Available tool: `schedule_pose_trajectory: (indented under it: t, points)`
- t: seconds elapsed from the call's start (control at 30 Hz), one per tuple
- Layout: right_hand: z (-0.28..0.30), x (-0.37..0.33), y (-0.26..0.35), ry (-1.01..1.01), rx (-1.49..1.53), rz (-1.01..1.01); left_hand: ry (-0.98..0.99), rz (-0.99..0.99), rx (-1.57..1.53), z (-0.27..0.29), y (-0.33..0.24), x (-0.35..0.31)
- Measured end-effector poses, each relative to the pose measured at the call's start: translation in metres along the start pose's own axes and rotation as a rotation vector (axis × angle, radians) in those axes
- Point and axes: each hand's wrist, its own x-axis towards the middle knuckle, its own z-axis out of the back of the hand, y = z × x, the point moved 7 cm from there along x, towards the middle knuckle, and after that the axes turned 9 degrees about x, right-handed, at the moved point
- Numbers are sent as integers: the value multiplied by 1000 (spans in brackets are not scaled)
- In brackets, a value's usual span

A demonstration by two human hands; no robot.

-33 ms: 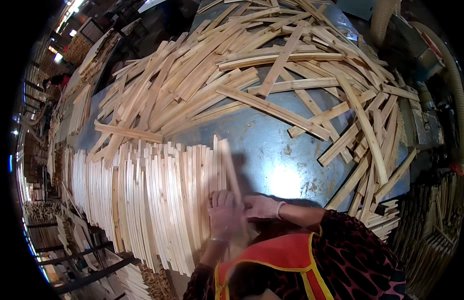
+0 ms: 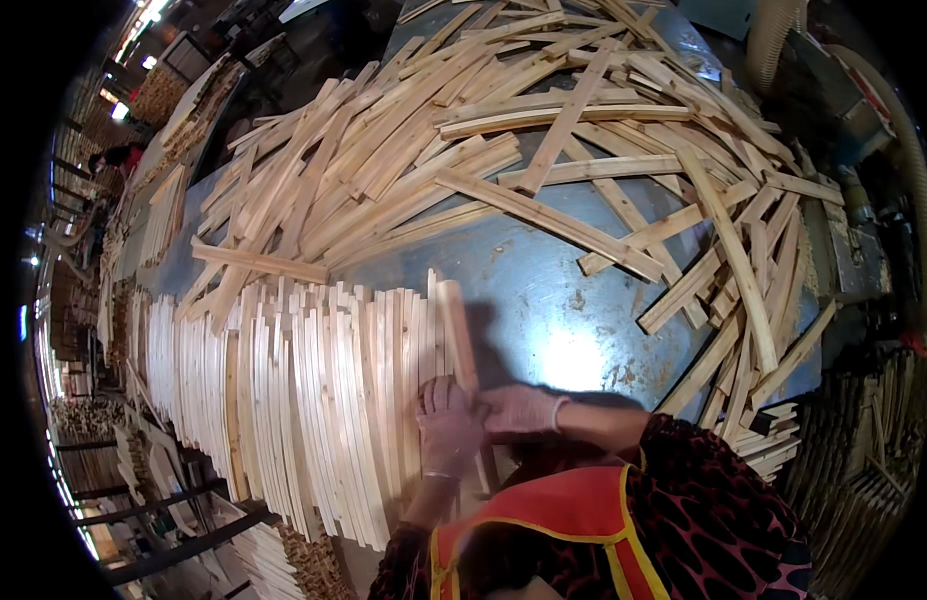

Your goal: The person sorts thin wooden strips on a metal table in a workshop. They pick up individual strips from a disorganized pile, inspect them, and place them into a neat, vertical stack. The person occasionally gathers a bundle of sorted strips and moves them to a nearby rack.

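My gloved left hand [image 2: 450, 425] is at the right end of a long row of narrow wooden strips [image 2: 334, 400], its fingers closed around one strip. That wooden strip [image 2: 456, 330] rises past the fingers, leaning slightly, beside the last strips of the row. On its right side my gloved right hand [image 2: 522, 410] grips the same strip, close against the left hand. The strip's middle is hidden by the hands, and its lower end shows only in part under them. The fingertips of the right hand are hidden behind the strip and the left hand.
A metal-topped table [image 2: 534, 300] carries the row and a large heap of loose wooden strips [image 2: 414, 130] at the back. More strips [image 2: 744, 290] lie crisscrossed on the right. Stacked timber [image 2: 864, 440] stands beyond the right edge. A ribbed hose [image 2: 774, 45] hangs at the back right.
The strip in my hands, blurred before, has turned slightly and shows a broader face. My right hand has shifted a little left. The row and heap lie as before.
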Motion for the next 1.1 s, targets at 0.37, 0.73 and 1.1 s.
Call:
schedule_pose_trajectory:
  t: [0.37, 0.73, 1.1]
  points:
    - [271, -18, -56, -573, -509, -389, 76, -109, 186, -7, -15, -6]
    - [-20, -104, -28, -290, 275, -472, 68, -167, 80, -67, 35, -53]
    - [32, -53, -18, -141, -194, -119, 8, -212, 158, -41, 8, -47]
